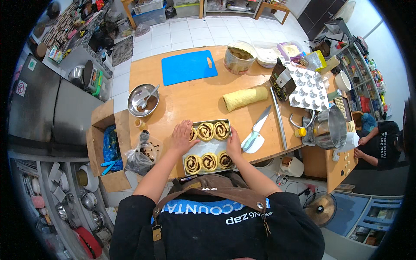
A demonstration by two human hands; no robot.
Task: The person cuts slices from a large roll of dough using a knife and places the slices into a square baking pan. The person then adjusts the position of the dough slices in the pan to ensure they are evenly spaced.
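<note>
Wooden worktop (184, 104): pale brown, carrying everything listed below.
Blue cutting board (188, 68): flat near the far edge, its handle slot to the right.
Muffin tin (308, 88): silvery, with rows of cups, at the right behind a dark upright packet (283, 81).
Steel mixing bowl (330, 127): tall and wide-mouthed, at the right, well apart from both hands.
Baking pan (206, 148): rectangular, at the near edge of the worktop in front of the person's body, between the two hands; a pale strip of its bottom shows between two rows of dough.
Dough log (245, 99): yellow and unsliced, lying slightly aslant beyond the pan, to its right.
Small steel bowl (134, 94): at the left, a spoon (154, 90) resting in it beside brown contents.
Knife (261, 120): to the right of the pan, blade pointing away, pale blue handle over a white flat piece (256, 145).
Left grip (181, 138): fingers nearly straight over the pan's left side, partly covering the far-left roll; whether it pinches the rim, I cannot tell.
Right grip (233, 144): against the pan's right side, fingertips toward the far corner; I cannot tell how firmly it closes.
Spiral rolls (206, 131): six, dark-swirled, three along the far side, three along the near.
</note>
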